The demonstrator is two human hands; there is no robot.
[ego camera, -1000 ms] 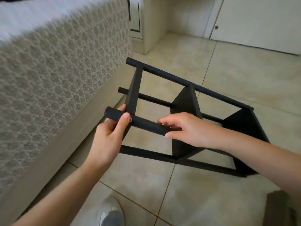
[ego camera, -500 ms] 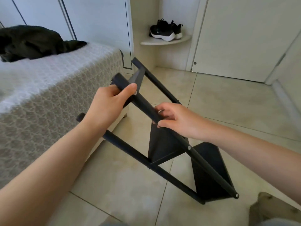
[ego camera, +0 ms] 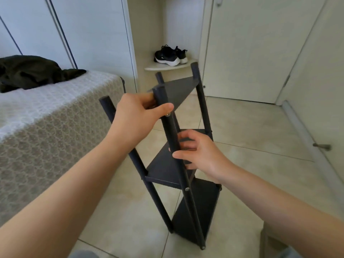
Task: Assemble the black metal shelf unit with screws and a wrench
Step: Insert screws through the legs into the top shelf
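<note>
Black metal shelf unit with round posts [ego camera: 163, 170] stands tilted on the tiled floor [ego camera: 260, 127], near post [ego camera: 192, 211] clasped in the left hand [ego camera: 137, 116], pinched below those fingers by the right hand [ego camera: 199, 153]; best to seat every foot flat before releasing.

Single head-worn view, looking forward and down, close

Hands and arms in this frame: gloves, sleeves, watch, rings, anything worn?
Nothing worn that shows. Left hand and right hand are ungloved, with no rings visible. Left forearm and right forearm are bare to the frame edge: no sleeve, watch or band.
</note>
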